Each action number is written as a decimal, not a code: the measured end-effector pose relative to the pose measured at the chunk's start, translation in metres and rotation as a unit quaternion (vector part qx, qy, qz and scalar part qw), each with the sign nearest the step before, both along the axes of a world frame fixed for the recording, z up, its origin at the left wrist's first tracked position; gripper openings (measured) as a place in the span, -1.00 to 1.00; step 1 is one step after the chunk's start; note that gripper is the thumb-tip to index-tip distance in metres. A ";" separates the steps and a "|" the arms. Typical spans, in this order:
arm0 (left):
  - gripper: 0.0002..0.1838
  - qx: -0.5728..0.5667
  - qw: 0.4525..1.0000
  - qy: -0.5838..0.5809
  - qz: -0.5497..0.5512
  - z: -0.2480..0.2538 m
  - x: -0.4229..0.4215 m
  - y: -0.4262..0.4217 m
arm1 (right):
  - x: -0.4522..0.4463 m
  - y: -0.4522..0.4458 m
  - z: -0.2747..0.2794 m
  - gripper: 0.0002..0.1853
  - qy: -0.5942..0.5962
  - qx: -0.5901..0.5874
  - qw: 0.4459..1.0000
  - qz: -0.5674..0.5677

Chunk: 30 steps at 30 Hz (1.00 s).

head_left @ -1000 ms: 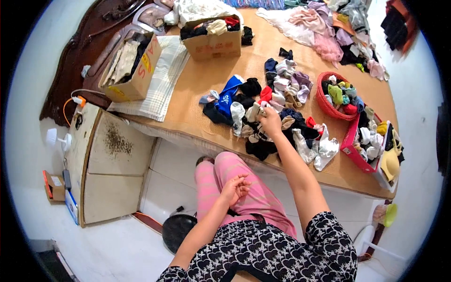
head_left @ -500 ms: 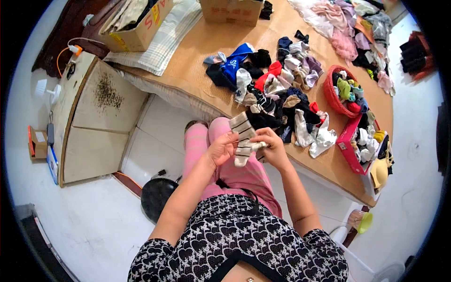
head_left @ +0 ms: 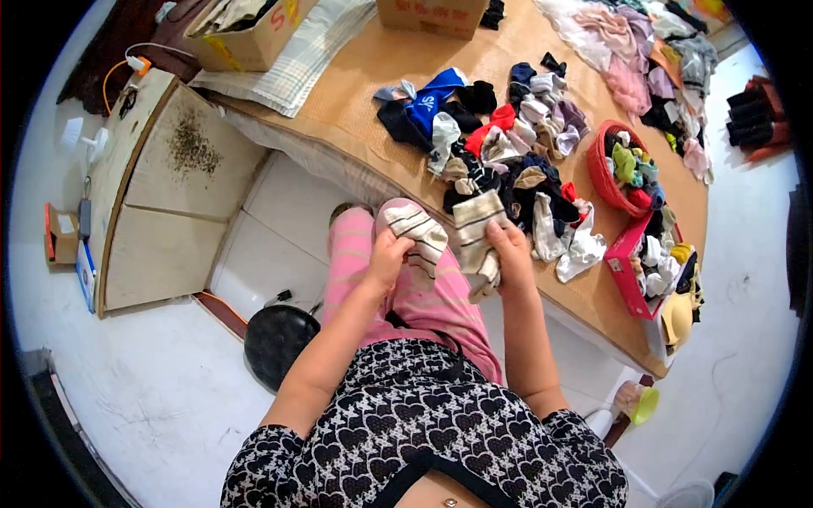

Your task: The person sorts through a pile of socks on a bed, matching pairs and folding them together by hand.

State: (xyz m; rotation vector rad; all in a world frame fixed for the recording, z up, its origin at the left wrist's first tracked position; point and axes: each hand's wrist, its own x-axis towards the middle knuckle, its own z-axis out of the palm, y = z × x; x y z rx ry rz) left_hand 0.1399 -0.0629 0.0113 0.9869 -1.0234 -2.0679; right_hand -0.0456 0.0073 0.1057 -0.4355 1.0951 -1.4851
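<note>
My left hand [head_left: 389,256] grips a cream striped sock [head_left: 418,230] above my pink-trousered lap. Apart from it, my right hand [head_left: 511,252] pinches a second striped sock [head_left: 477,235], which hangs partly below the fingers near the table edge. Just beyond my hands lies a loose heap of socks [head_left: 508,182] in black, white, grey and red. A blue piece of cloth with white letters [head_left: 432,103] sits at the heap's far left.
On the right side of the table stand a red basket [head_left: 599,173] and a pink box [head_left: 625,269], both holding rolled socks. Cardboard boxes [head_left: 432,19] and a pile of clothes [head_left: 622,51] lie farther back. A cabinet [head_left: 169,245] and black stool [head_left: 279,347] are at left.
The striped socks, together between my hands before, are now apart, one in each hand. My right hand has moved slightly right, my left slightly left.
</note>
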 end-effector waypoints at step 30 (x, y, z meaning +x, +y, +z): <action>-0.68 0.082 0.988 0.110 0.074 0.026 -0.013 0.026 | 0.057 0.013 -0.053 -0.75 0.260 -0.052 0.963 0.054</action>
